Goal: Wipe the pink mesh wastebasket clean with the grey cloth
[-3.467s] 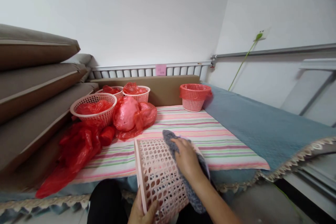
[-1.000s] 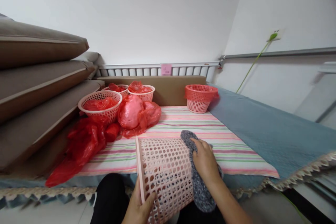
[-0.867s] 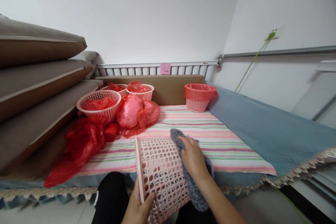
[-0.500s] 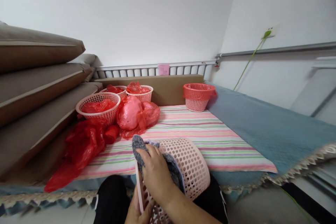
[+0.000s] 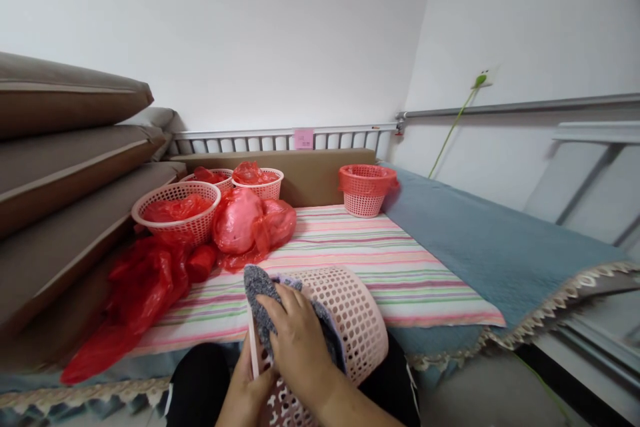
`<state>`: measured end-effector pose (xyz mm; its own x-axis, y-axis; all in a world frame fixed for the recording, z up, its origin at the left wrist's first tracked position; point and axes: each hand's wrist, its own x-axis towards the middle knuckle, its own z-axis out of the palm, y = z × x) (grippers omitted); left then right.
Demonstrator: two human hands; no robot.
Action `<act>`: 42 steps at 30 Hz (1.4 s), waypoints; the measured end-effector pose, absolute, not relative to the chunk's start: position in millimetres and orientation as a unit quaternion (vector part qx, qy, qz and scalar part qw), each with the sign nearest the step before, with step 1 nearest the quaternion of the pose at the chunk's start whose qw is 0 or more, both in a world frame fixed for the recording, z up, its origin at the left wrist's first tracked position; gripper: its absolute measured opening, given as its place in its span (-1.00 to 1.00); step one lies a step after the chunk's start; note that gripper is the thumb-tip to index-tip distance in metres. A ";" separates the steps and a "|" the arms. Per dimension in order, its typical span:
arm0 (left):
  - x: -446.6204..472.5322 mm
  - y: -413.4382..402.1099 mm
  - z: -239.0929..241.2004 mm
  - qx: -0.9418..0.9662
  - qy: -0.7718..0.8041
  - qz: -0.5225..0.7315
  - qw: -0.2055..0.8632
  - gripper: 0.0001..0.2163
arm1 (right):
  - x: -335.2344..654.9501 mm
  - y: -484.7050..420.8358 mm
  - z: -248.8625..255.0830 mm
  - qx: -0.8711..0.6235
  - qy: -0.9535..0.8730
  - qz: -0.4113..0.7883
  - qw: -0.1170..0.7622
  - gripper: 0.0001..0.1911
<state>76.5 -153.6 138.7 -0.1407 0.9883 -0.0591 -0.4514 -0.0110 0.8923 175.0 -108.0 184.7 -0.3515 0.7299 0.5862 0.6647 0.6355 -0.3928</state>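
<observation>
A pale pink lattice basket (image 5: 350,320) lies on its side in my lap at the bottom centre. My left hand (image 5: 245,393) grips its rim from below, fingers curled round the edge. My right hand (image 5: 299,340) presses a grey fuzzy cloth (image 5: 260,293) against the basket's rim end, fingers closed on the cloth. The cloth covers part of the rim and drapes under my palm.
A striped cloth (image 5: 360,260) covers the bed ahead, with a blue blanket (image 5: 480,240) to its right. Several pink baskets with red plastic bags (image 5: 175,203) sit at the left beside loose red bags (image 5: 145,280). One coral basket (image 5: 365,190) stands at the back. Brown cushions (image 5: 65,167) are stacked on the left.
My right hand with the grey cloth has moved from the basket's right side across to its left rim end. The basket has turned in my left hand.
</observation>
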 end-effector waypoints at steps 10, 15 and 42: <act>82.5 -158.2 142.8 0.277 0.340 0.605 0.664 -0.15 | 299.4 -48.2 152.1 -0.573 -0.718 -0.028 0.395 -0.48; 81.5 -156.9 134.5 0.339 0.345 0.640 0.597 -0.19 | 304.2 -41.3 144.4 -0.545 -0.717 -0.026 0.434 -0.52; 85.2 -156.4 100.0 0.419 0.352 0.557 0.625 -0.33 | 302.3 0.5 142.5 -0.593 -0.695 -0.091 0.396 -0.44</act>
<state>85.2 -156.4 100.0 0.1324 0.9909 0.0260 -0.4005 0.0295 0.9158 302.3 0.5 142.5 0.0181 0.7525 0.6583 0.8961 0.2798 -0.3445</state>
